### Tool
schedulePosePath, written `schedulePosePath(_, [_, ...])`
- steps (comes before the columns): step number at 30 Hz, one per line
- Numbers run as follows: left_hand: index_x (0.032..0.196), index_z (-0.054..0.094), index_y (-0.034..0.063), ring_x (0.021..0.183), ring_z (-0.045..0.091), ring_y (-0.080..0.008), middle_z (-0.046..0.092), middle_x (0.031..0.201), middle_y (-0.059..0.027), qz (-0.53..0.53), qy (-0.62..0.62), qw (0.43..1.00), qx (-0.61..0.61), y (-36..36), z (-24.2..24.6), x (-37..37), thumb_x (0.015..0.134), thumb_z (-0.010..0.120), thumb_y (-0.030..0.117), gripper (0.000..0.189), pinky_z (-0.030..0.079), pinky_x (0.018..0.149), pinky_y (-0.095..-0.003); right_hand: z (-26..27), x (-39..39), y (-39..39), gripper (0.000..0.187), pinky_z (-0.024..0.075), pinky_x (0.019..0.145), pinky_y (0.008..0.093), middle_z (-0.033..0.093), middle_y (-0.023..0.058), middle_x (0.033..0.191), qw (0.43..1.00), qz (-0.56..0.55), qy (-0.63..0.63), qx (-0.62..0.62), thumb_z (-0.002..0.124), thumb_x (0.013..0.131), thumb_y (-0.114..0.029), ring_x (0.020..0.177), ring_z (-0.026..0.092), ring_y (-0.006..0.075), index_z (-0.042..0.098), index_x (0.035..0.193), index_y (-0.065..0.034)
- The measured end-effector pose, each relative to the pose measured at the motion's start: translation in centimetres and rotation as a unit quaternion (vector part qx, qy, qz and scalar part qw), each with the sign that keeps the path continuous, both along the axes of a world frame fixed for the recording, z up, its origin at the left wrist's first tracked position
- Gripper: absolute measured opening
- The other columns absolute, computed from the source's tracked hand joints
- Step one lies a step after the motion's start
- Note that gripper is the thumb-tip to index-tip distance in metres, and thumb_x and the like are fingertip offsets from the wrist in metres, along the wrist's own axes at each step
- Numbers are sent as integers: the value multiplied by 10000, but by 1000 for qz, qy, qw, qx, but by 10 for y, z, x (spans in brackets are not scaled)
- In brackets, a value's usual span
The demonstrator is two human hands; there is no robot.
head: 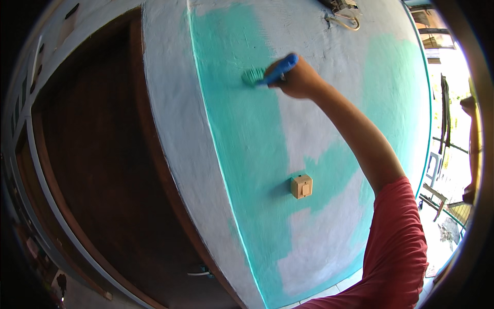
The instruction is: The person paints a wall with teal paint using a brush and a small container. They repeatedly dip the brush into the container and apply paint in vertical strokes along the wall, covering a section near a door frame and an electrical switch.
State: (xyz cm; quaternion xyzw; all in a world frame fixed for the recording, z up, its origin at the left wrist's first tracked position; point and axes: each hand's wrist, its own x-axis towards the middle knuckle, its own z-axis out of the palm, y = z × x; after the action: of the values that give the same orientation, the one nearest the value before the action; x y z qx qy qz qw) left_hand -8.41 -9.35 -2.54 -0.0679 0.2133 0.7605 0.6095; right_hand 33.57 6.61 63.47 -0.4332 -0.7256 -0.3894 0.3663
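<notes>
My right hand (pixel 299 79), below a red sleeve, is closed around the blue handle of a paintbrush (pixel 281 69). The brush's bristles (pixel 253 76), coated in green paint, lie against the upper part of the wall (pixel 247 127). Turquoise-green paint covers a tall band of this wall beside the corner edge and further patches to the right; pale lilac-grey areas show between them. A cream light switch (pixel 301 187) is mounted lower down, with green paint around much of it. My left hand is out of view.
Left of the corner edge runs a pale grey strip of wall (pixel 173 116), then a dark brown door (pixel 96 154) in a wooden frame with a handle (pixel 200 273) low down. A fitting with a looped cable (pixel 349 25) sits at the top. A wooden bench (pixel 435 197) stands outside at right.
</notes>
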Motion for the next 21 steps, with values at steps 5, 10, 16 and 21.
schedulePosePath(5, [1272,650,173,1038,703,-294,719,1160,-69,8,-18,1000,10,-5,-8,-5,885,604,451,478,610,884,-482,52,12,7,347,542,863,425,740,212,975,993,-24,-12,-117,842,771,-241,922,704,371,774,1036,-28])
schedulePosePath(10, [1211,689,185,1031,707,-290,729,1138,-58,157,573,804,-21,0,-14,3,886,580,498,464,599,896,-492,174,17,47,78,545,698,433,736,150,869,942,58,68,324,705,819,-133,826,702,359,752,859,-86])
schedulePosePath(16, [1182,701,190,1008,710,-286,733,1121,-50,27,101,995,2,-1,6,13,888,570,511,455,601,875,-493,91,40,60,119,565,794,425,745,90,922,954,69,-3,291,735,843,-140,882,706,313,774,955,-159])
schedulePosePath(21, [1162,709,193,988,712,-283,735,1108,-41,26,32,999,-11,-5,21,15,892,564,517,446,602,857,-494,-80,57,18,114,561,686,413,695,145,815,980,110,-65,153,738,759,10,762,681,350,717,846,-61])
